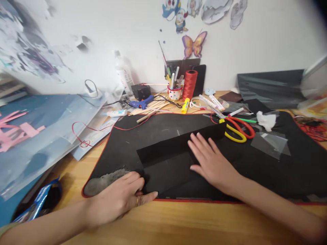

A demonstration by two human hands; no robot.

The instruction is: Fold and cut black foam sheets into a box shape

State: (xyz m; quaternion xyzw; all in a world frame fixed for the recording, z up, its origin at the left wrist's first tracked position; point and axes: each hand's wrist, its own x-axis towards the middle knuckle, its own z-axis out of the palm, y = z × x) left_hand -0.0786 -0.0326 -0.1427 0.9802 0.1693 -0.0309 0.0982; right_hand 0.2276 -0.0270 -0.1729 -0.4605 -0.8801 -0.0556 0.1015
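A thin black sheet [168, 170] lies on the black desk mat [143, 129], its far part forming a darker strip [163, 149] like a folded band. My left hand [125, 194] is closed at the sheet's near left corner, fingers curled and thumb pointing right; the exact grip is hard to see, black on black. Flat across the strip and sheet rests my right hand [209, 163], its fingers stretched out and slightly spread. Beyond its fingertips, scissors [236, 131] with red and yellow handles lie beside the strip's right end.
Clear plastic pieces [270, 144] and a crumpled tissue [266, 120] lie at right. Along the back are a blue glue gun [141, 102], wooden sticks [153, 107], a yellow glue stick [185, 105], a pen cup [175, 92] and a red thread spool [190, 85]. Red ribbon [102, 129] trails left.
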